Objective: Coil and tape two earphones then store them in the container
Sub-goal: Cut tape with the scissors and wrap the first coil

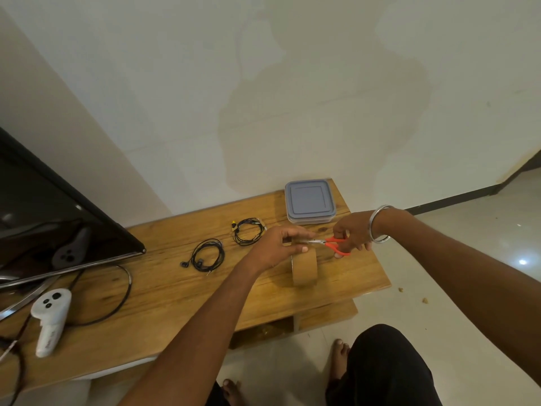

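Tape roll (305,269) below left hand (281,244) fingers, scissors (333,244) seemingly cutting

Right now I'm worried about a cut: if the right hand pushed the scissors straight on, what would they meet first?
Probably the left hand's fingers pinching a tape strip; depth is unclear.

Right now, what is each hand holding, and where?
Right hand grips the scissors by their orange handles. Left hand pinches a strip of tape at the blades.
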`<state>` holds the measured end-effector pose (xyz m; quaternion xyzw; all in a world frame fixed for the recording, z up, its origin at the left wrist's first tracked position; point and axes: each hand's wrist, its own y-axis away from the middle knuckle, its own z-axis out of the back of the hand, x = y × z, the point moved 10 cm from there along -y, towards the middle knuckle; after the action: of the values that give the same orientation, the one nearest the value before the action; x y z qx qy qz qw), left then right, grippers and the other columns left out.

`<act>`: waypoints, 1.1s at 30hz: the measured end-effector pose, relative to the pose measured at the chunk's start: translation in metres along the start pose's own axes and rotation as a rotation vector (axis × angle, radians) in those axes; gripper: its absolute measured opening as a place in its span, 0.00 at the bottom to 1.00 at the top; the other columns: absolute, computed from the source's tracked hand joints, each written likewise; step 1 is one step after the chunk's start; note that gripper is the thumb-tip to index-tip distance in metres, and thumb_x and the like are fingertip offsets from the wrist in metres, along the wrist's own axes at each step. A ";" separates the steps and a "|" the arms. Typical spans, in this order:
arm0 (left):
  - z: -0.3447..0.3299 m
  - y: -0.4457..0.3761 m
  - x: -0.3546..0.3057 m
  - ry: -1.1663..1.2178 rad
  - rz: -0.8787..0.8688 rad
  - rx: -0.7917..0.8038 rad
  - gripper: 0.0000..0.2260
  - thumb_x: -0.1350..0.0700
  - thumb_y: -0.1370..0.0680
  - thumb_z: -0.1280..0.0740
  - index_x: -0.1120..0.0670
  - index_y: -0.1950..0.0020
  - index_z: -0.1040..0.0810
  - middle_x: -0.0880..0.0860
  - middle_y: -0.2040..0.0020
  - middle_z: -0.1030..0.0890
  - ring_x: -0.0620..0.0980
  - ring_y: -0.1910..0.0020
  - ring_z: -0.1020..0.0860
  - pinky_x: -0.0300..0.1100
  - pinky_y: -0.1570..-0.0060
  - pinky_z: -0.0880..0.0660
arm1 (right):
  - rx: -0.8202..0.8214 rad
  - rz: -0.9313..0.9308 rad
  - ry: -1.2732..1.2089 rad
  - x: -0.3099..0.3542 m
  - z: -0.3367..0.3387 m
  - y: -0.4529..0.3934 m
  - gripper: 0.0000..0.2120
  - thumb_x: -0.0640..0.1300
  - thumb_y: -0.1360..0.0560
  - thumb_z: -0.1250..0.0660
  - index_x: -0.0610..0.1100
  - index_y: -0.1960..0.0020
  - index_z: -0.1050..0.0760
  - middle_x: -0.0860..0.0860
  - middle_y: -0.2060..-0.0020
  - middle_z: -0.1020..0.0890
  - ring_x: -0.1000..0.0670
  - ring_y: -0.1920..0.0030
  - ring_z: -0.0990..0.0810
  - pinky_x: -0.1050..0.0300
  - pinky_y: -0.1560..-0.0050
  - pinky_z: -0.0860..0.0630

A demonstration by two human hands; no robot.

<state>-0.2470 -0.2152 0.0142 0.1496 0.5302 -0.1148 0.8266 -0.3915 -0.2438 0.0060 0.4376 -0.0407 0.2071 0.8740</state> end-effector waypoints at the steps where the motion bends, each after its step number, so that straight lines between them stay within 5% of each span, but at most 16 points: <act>1: 0.000 0.000 0.000 0.005 0.000 0.000 0.16 0.60 0.26 0.27 0.50 0.39 0.18 0.45 0.41 0.19 0.40 0.39 0.24 0.40 0.36 0.28 | -0.005 0.004 -0.001 0.000 0.001 0.000 0.18 0.59 0.30 0.30 0.45 0.52 0.26 0.46 0.61 0.21 0.48 0.63 0.21 0.59 0.64 0.24; 11: 0.001 -0.001 0.003 0.019 0.017 -0.010 0.16 0.59 0.26 0.27 0.47 0.41 0.18 0.43 0.41 0.19 0.37 0.40 0.24 0.33 0.42 0.29 | -0.090 0.049 0.023 0.004 0.007 -0.006 0.19 0.57 0.29 0.31 0.42 0.49 0.24 0.46 0.61 0.20 0.51 0.69 0.25 0.63 0.70 0.28; 21: 0.002 -0.002 0.007 0.016 0.032 -0.028 0.16 0.58 0.27 0.26 0.46 0.40 0.18 0.44 0.40 0.19 0.39 0.39 0.24 0.42 0.36 0.28 | -0.158 0.071 -0.029 0.000 0.011 -0.011 0.15 0.52 0.28 0.31 0.42 0.49 0.24 0.50 0.67 0.24 0.52 0.71 0.27 0.63 0.72 0.30; 33: 0.002 -0.002 0.008 0.026 0.037 -0.034 0.16 0.60 0.27 0.26 0.51 0.40 0.18 0.47 0.41 0.18 0.40 0.39 0.23 0.39 0.40 0.28 | -0.173 0.107 -0.054 -0.004 0.009 -0.017 0.09 0.55 0.31 0.29 0.54 0.58 0.28 0.50 0.63 0.22 0.53 0.71 0.26 0.63 0.73 0.29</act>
<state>-0.2426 -0.2181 0.0076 0.1469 0.5398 -0.0887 0.8241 -0.3871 -0.2614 -0.0025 0.3633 -0.1051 0.2374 0.8948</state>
